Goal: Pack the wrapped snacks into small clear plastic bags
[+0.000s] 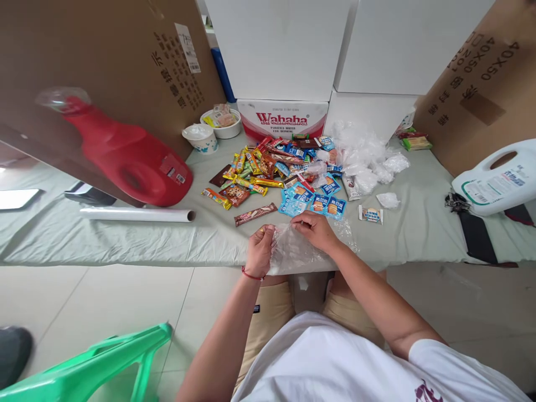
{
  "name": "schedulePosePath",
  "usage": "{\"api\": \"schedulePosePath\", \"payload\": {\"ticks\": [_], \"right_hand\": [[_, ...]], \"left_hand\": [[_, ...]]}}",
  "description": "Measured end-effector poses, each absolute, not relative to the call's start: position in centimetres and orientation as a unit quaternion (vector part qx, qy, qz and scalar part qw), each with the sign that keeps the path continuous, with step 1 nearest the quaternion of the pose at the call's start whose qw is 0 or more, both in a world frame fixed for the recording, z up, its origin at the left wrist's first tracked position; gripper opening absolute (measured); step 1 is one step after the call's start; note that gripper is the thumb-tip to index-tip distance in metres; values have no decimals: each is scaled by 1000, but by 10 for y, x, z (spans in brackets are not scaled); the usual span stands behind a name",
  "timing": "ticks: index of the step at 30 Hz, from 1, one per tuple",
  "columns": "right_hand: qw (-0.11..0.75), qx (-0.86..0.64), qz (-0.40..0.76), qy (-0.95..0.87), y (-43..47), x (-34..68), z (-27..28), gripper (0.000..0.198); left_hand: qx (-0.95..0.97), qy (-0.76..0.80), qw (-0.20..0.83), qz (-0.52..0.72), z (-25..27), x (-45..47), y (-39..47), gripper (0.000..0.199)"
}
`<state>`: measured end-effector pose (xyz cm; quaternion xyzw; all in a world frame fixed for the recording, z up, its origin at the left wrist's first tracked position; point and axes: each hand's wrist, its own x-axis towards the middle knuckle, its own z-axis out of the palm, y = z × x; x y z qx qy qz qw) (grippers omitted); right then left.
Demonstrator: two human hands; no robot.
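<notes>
A clear plastic bag (295, 248) hangs between my hands at the table's front edge. My left hand (260, 248) pinches its left side, fingers closed. The top edge of the bag is pinched by my right hand (316, 230). Just beyond my hands lie several blue-and-white snack packets (322, 204). A brown wrapped bar (255, 214) lies to their left, and a small white-and-blue packet (371, 214) to their right. Behind them spreads a pile of wrapped snacks (268, 164), beside a heap of crumpled clear plastic bags (362, 151).
On the left are a red jug (129, 151), a white roll (138, 214), a paper cup (201, 139) and a white bowl (228, 131). A Wahaha carton (283, 120) stands at the back. A white detergent bottle (498, 176) leans at right; a green stool (96, 357) is below left.
</notes>
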<state>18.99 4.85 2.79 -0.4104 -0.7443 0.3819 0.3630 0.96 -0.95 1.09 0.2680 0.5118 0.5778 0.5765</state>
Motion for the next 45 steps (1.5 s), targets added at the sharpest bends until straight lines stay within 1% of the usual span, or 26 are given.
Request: {"api": "schedulePosePath", "payload": {"ticks": [6, 8, 10, 11, 12, 15, 18, 21, 27, 33, 35, 38, 41, 45], "right_hand": [[382, -406, 362, -747, 39, 195, 34, 17], [380, -404, 341, -759, 39, 195, 33, 16], [370, -404, 321, -773, 39, 195, 32, 15], [363, -403, 312, -780, 40, 194, 31, 15], [358, -402, 305, -786, 40, 194, 30, 14], [358, -398, 284, -795, 41, 194, 28, 13], [383, -378, 260, -802, 37, 194, 30, 14], [391, -363, 213, -818, 30, 196, 33, 17], [390, -381, 94, -833, 15, 203, 36, 22], [405, -359, 60, -839, 8, 205, 51, 19], [390, -339, 37, -856, -1, 208, 62, 18], [320, -297, -13, -899, -25, 219, 73, 16], [264, -264, -35, -927, -56, 240, 70, 16], [258, -259, -20, -931, -93, 263, 48, 22]], "left_hand": [[279, 535, 544, 583, 12, 11, -6, 46], [267, 520, 559, 589, 14, 11, -5, 51], [252, 502, 584, 586, 18, 10, -4, 62], [250, 497, 592, 583, 20, 10, -4, 64], [255, 497, 592, 581, 22, 9, -3, 61], [265, 510, 576, 581, 27, 6, -1, 41], [236, 509, 586, 585, 29, 5, 1, 33], [215, 504, 593, 590, 28, 5, 3, 29], [184, 506, 582, 610, 19, 5, 10, 27], [174, 512, 567, 621, 11, 1, 13, 24], [171, 519, 568, 615, 10, -3, 14, 23], [170, 529, 580, 596, 11, -14, 17, 25], [167, 531, 593, 581, 15, -24, 23, 22], [155, 513, 601, 593, 25, -30, 38, 16]]}}
